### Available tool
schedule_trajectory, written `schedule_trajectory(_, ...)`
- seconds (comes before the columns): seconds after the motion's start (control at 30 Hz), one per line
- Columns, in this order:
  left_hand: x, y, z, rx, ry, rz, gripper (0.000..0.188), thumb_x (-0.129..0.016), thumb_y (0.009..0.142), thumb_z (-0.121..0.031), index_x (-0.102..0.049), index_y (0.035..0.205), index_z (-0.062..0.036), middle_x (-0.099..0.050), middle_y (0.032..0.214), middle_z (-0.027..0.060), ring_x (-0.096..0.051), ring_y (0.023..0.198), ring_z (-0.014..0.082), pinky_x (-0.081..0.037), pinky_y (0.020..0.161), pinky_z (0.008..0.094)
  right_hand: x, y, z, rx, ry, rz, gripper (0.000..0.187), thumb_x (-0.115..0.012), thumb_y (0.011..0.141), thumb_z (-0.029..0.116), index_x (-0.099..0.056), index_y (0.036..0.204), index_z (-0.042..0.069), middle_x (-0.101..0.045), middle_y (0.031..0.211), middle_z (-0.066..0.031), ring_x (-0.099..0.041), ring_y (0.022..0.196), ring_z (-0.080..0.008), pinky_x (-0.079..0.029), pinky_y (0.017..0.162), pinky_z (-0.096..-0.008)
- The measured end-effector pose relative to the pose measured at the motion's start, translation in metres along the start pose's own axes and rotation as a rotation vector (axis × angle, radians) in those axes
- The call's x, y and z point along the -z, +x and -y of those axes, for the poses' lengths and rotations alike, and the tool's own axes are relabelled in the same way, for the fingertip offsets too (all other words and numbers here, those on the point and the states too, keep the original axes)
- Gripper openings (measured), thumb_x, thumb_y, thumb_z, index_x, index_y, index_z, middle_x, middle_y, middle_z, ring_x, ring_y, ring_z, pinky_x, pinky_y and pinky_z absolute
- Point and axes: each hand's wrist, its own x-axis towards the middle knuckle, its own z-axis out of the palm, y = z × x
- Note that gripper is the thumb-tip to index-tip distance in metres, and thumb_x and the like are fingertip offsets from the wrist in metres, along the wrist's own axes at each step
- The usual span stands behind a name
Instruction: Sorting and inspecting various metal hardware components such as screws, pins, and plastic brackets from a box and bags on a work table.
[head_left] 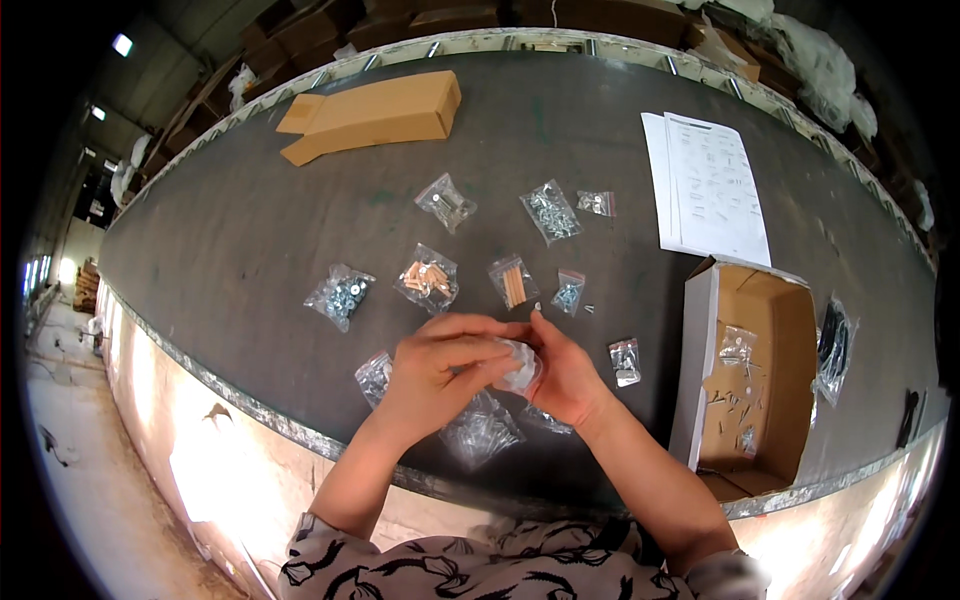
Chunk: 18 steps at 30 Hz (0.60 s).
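On the bench [240, 215], a carton [385, 110] lies behind the dowel bags [513, 284]; the held bag [521, 370] is before them, left of the open box [694, 375]. Sheets [715, 190] lie behind this box, a packet [738, 345] in it, a cable bag [833, 350] just to its right.

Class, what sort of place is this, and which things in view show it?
Probably a workshop or warehouse packing area: clear bags of small parts lie on a long dark table, with brown boxes beyond.
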Motion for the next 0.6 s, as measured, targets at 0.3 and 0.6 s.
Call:
schedule_trajectory(0.3, -0.002, 0.005, 0.013, 0.158, -0.115, -0.054, 0.017, -0.074, 0.068, 0.002, -0.066, 0.083, 0.0016, -0.061, 0.090, 0.0078, -0.060, 0.075, 0.0111, -0.050, 0.069, 0.0227, 0.002, -0.005, -0.005, -0.041, -0.059, 0.024, 0.035, -0.039, 0.097, 0.033, -0.056, 0.099, 0.003, -0.061, 0.093, -0.0080, -0.061, 0.082, -0.0186, -0.052, 0.068, -0.0321)
schedule_trajectory(0.6, -0.004, -0.010, 0.031, 0.570, -0.188, 0.097, 0.017, -0.063, 0.087, -0.017, -0.059, 0.082, -0.0018, -0.057, 0.067, -0.0004, -0.050, 0.055, 0.0025, -0.036, 0.046, 0.0167, 0.007, -0.002, -0.001, 0.292, -0.256, -0.071, 0.019, -0.056, 0.091, 0.023, -0.060, 0.101, 0.007, -0.063, 0.091, -0.0052, -0.061, 0.087, -0.0161, -0.050, 0.075, -0.0314)
